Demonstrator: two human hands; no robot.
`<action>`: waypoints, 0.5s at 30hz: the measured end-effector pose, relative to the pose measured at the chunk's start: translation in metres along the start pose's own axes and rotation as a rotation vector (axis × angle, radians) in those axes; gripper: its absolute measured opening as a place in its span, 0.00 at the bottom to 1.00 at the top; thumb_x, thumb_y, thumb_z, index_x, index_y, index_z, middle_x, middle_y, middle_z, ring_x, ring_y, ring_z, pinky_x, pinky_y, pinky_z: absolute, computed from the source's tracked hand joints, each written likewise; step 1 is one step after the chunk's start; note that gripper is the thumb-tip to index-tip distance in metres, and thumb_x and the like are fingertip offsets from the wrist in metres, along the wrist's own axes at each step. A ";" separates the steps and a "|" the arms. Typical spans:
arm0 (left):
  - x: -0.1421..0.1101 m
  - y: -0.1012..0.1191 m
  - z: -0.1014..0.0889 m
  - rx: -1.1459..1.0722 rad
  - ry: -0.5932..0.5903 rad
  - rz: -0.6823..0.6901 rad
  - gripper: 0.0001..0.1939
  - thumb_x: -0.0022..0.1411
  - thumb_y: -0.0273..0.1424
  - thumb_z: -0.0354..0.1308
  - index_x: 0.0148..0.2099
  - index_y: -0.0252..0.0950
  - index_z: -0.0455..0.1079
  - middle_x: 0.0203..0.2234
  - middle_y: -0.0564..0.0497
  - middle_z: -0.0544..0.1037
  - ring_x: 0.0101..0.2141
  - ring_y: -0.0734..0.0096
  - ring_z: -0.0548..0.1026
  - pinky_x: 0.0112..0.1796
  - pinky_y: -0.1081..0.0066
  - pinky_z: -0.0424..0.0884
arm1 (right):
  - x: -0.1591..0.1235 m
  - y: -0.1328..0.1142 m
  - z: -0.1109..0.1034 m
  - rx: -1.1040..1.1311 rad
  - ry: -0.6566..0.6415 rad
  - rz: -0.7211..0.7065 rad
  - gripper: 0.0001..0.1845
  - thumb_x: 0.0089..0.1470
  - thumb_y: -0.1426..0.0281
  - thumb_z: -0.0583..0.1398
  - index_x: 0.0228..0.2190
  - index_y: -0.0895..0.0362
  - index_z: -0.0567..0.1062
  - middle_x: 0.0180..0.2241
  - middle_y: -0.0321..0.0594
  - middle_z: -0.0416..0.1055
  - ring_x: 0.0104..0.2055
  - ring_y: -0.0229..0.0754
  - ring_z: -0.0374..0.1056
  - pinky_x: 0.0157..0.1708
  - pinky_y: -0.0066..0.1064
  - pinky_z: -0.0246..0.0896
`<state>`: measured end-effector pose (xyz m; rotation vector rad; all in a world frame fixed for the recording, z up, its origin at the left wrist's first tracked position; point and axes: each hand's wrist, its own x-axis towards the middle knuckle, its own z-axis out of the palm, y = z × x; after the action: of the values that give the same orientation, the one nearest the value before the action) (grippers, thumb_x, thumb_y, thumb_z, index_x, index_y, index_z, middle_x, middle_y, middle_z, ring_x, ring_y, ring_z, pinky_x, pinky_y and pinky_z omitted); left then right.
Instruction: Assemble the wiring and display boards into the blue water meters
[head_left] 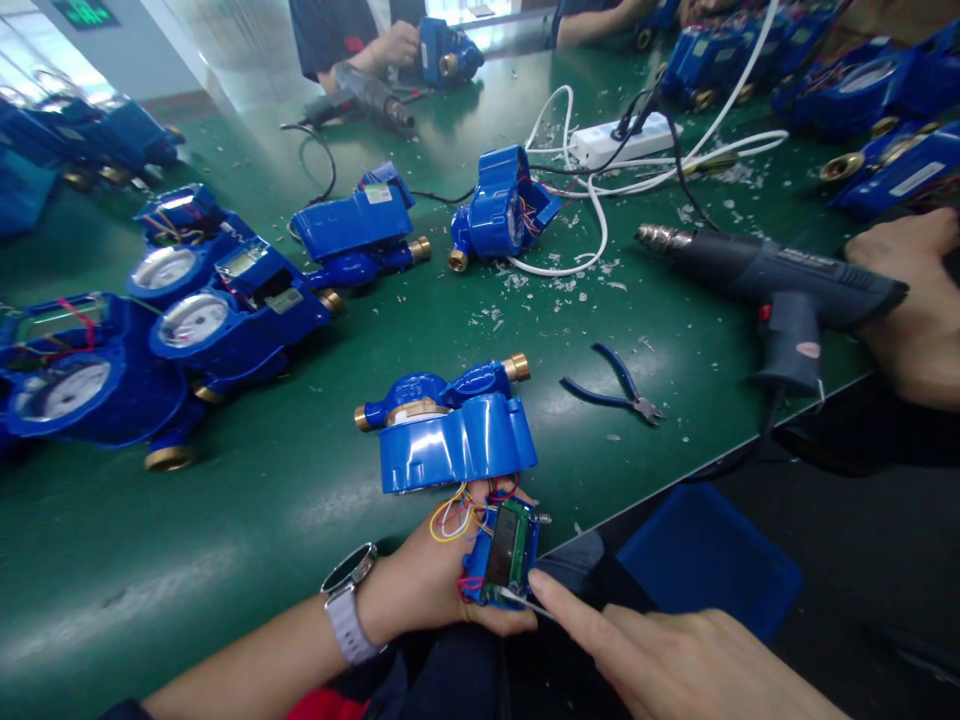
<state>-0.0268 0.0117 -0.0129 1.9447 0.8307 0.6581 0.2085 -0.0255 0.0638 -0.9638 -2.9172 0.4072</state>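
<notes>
My left hand (427, 565), with a watch on the wrist, is closed around a small blue housing (480, 560) that carries a green circuit board with a dark display (508, 545). Thin yellow, white and red wires (452, 515) run from it towards a blue water meter (457, 440) with brass ends, lying on its side at the table edge. My right hand (645, 650) grips a thin metal tool (525, 602), its tip against the lower end of the board. The index finger is stretched along the tool; whether it is tweezers or a blade is hidden.
Blue-handled cutters (619, 390) lie right of the meter, near a heat gun (780, 280) beside another person's hand (911, 300). Several blue meters (202, 310) stand left. Behind are a white power strip (622, 140), cables and plastic scraps. A co-worker's hand (394, 45) holds a meter opposite.
</notes>
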 end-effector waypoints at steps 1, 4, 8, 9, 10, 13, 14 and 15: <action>0.000 0.000 0.000 0.010 0.006 0.004 0.50 0.49 0.41 0.71 0.64 0.41 0.43 0.52 0.41 0.70 0.51 0.52 0.72 0.51 0.56 0.71 | 0.003 0.001 0.000 -0.024 -0.019 -0.013 0.44 0.39 0.86 0.47 0.61 0.63 0.53 0.23 0.28 0.72 0.15 0.36 0.66 0.13 0.32 0.47; 0.001 0.001 -0.001 0.012 0.007 -0.008 0.47 0.48 0.40 0.71 0.62 0.41 0.47 0.51 0.42 0.70 0.51 0.52 0.72 0.51 0.57 0.71 | 0.009 0.002 0.004 -0.046 -0.012 -0.020 0.49 0.33 0.84 0.47 0.62 0.60 0.53 0.21 0.27 0.71 0.13 0.37 0.63 0.13 0.34 0.44; 0.002 0.001 -0.003 -0.008 -0.019 -0.043 0.38 0.52 0.38 0.68 0.59 0.38 0.52 0.52 0.39 0.69 0.52 0.52 0.71 0.53 0.56 0.69 | 0.006 -0.004 0.028 0.122 0.037 0.001 0.47 0.36 0.84 0.46 0.62 0.57 0.52 0.21 0.27 0.72 0.15 0.36 0.66 0.14 0.30 0.48; 0.001 0.001 -0.003 -0.018 -0.014 -0.051 0.37 0.53 0.38 0.67 0.59 0.38 0.52 0.52 0.39 0.69 0.52 0.53 0.71 0.53 0.55 0.69 | 0.005 -0.006 0.035 0.192 0.053 0.011 0.46 0.38 0.84 0.45 0.62 0.57 0.51 0.23 0.27 0.73 0.16 0.35 0.67 0.15 0.28 0.50; 0.001 0.001 -0.003 -0.032 -0.001 -0.052 0.38 0.53 0.38 0.67 0.60 0.38 0.51 0.52 0.40 0.69 0.52 0.53 0.71 0.53 0.55 0.69 | 0.004 -0.008 0.042 0.255 0.058 0.022 0.45 0.40 0.84 0.45 0.62 0.58 0.50 0.24 0.28 0.75 0.18 0.34 0.68 0.15 0.27 0.51; 0.000 0.000 -0.002 -0.065 0.030 -0.049 0.40 0.52 0.40 0.69 0.60 0.40 0.51 0.51 0.41 0.69 0.51 0.53 0.71 0.52 0.56 0.69 | 0.002 -0.013 0.053 0.297 0.088 0.051 0.39 0.47 0.84 0.45 0.62 0.61 0.50 0.24 0.30 0.75 0.19 0.35 0.69 0.14 0.26 0.52; 0.000 0.000 -0.002 -0.071 0.027 -0.043 0.40 0.51 0.41 0.69 0.60 0.41 0.51 0.51 0.41 0.69 0.51 0.53 0.71 0.52 0.56 0.70 | 0.002 -0.013 0.053 0.252 0.101 0.044 0.36 0.50 0.83 0.45 0.62 0.62 0.52 0.23 0.30 0.74 0.18 0.35 0.68 0.14 0.26 0.51; 0.000 0.000 -0.002 -0.074 0.022 -0.035 0.41 0.51 0.41 0.69 0.60 0.41 0.51 0.52 0.42 0.69 0.51 0.53 0.71 0.51 0.57 0.70 | 0.002 -0.012 0.050 0.186 0.116 0.027 0.33 0.53 0.82 0.44 0.61 0.62 0.54 0.21 0.30 0.72 0.16 0.36 0.67 0.13 0.28 0.50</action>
<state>-0.0283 0.0123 -0.0117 1.8553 0.8407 0.6814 0.1934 -0.0450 0.0183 -0.9657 -2.7088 0.5904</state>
